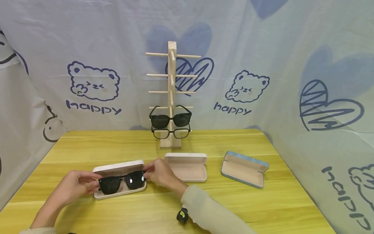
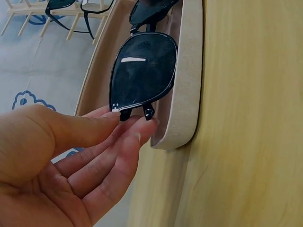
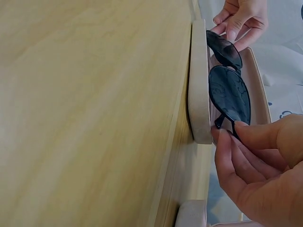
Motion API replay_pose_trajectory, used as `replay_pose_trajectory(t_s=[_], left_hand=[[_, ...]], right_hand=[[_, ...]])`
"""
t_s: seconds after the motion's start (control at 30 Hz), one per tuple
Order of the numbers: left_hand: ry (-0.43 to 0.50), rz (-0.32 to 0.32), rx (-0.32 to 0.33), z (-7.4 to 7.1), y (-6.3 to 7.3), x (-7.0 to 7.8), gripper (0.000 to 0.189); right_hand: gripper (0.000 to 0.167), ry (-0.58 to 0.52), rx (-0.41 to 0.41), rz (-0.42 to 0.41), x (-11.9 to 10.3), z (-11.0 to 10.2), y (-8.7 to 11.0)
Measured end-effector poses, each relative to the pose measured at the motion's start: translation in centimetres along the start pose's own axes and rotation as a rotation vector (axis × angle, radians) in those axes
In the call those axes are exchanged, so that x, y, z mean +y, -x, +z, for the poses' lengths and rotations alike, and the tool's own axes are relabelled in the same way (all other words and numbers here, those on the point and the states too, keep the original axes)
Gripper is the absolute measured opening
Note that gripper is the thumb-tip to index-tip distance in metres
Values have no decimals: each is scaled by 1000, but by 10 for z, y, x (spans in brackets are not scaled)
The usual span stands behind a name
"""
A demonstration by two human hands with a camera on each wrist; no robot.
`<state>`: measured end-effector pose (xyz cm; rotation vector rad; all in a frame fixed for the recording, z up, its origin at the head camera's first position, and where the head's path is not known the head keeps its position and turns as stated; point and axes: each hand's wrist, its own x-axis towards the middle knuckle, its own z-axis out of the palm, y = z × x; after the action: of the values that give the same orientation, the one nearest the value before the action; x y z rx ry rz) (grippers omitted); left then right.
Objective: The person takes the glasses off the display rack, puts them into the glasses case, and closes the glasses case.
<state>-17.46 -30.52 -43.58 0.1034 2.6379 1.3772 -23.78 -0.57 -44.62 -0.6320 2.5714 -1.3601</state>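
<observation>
Black sunglasses (image 1: 135,179) are held at or in an opened white glasses case (image 1: 118,167) on the left of the table. My left hand (image 1: 73,188) pinches their left end, thumb against the frame in the left wrist view, where the dark lens (image 2: 144,68) faces up. At the other end my right hand (image 1: 162,174) pinches the frame near the hinge. The right wrist view shows both hands at the two ends of the sunglasses (image 3: 229,94), over the case's pale wall (image 3: 199,94). Whether the frame touches the lining, I cannot tell.
Right of the hands lie a second opened white case (image 1: 187,174) and an opened blue case (image 1: 242,174). At the back, a wooden stand (image 1: 171,84) carries dark sunglasses (image 1: 160,121) above clear-lens glasses (image 1: 161,134). A small black object (image 1: 182,215) hangs by the right sleeve (image 1: 210,209).
</observation>
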Motion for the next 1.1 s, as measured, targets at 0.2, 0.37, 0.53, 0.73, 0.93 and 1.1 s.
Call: replay_pose_trajectory(t_s=[0.2, 0.37, 0.53, 0.73, 0.93, 1.1], left_hand=[[1, -9, 8, 0, -1, -1, 28], [-3, -27, 23, 2, -2, -3, 29], [1, -47, 29, 2, -4, -3, 30], [-16, -61, 35, 2, -5, -4, 31], [-143, -42, 79, 3, -4, -5, 29], [-224, -32, 128, 4, -5, -6, 26]], right_hand=[[15, 91, 14, -18, 1, 1, -2], [14, 111, 19, -34, 2, 2, -3], [14, 146, 25, -47, 1, 2, -4], [15, 194, 31, -43, 1, 4, -5], [18, 210, 35, -51, 0, 5, -5], [18, 195, 45, -45, -1, 7, -4]])
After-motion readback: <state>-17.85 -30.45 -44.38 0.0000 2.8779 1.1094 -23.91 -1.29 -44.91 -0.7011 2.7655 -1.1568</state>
